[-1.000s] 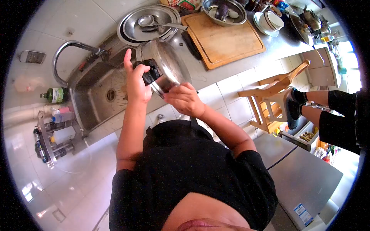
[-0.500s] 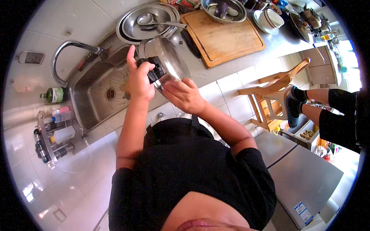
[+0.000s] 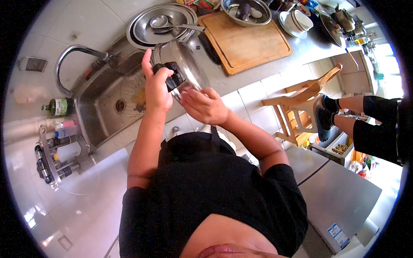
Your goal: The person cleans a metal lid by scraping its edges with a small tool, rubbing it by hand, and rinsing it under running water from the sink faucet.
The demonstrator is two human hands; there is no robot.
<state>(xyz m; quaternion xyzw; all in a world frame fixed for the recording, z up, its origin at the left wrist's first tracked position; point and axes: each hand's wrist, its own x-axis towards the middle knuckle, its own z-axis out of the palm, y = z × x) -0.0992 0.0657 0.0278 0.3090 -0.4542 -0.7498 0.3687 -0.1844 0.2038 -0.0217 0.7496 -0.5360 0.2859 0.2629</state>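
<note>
A shiny metal pot (image 3: pixel 186 60) is tilted on its side between my hands, above the counter edge beside the sink. My left hand (image 3: pixel 157 92) is closed around its black handle (image 3: pixel 175 76), with the index finger sticking up. Against the pot's lower edge, my right hand (image 3: pixel 207 107) is closed, its fingers bent and pressed together on the metal. The fingertips are slightly blurred, and the pot's inside is hidden from me.
Left lies the steel sink (image 3: pixel 92 124) under a curved faucet (image 3: pixel 60 69). Stacked metal bowls (image 3: pixel 137 36) with a ladle (image 3: pixel 180 26), a cutting board (image 3: pixel 247 45) and a bowl with an eggplant (image 3: pixel 243 12) are on the counter. Another person's legs (image 3: pixel 350 114) are near a wooden chair (image 3: pixel 297 101).
The view has shifted slightly, so the counter things sit a little further left. My right hand's fingers have moved slightly against the pot; my left hand keeps its hold.
</note>
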